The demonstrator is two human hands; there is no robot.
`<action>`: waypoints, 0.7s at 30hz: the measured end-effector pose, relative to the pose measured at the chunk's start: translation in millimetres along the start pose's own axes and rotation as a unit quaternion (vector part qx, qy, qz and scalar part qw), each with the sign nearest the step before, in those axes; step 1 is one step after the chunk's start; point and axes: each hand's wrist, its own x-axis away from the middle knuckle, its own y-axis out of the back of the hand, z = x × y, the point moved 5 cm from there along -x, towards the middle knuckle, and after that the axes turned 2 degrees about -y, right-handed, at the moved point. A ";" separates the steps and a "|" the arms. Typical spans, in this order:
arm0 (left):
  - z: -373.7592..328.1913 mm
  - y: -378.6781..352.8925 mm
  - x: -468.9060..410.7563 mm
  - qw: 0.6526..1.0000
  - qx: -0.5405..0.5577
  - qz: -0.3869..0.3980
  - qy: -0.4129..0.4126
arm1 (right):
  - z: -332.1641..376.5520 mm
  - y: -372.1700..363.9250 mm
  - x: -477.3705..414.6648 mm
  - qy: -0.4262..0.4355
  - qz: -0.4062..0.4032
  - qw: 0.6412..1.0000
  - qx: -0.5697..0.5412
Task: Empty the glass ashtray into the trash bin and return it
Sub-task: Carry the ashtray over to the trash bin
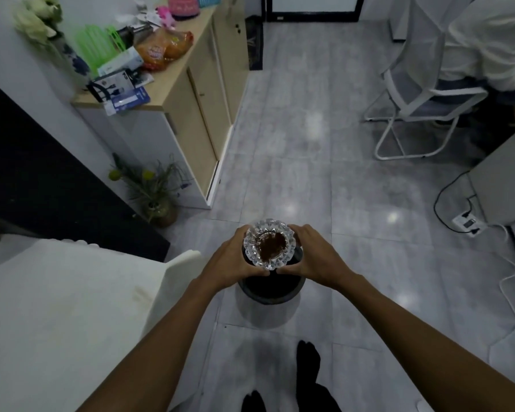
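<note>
The round cut-glass ashtray, dark brown residue in its bowl, sits at lower centre of the frame, held over the round black trash bin on the grey tiled floor. My left hand and right hand cup its sides, fingers curled around the rim, both forearms stretched forward. A white sofa fills the lower left.

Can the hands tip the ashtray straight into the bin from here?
Probably yes: both hands hold the glass ashtray upright above the open black trash bin, with nothing visible between them.
</note>
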 end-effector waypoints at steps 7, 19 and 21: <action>26.3 -32.0 -41.3 0.999 0.014 -0.022 0.025 | -48.5 -13.0 -42.2 0.025 0.038 0.999 -0.003; 207.9 -176.3 -120.5 0.999 0.004 -0.030 0.019 | -225.3 -184.0 -108.1 0.049 0.040 0.998 0.022; 248.5 -200.3 -128.8 0.999 -0.016 -0.020 0.019 | -252.3 -220.0 -114.3 0.060 0.026 0.998 0.011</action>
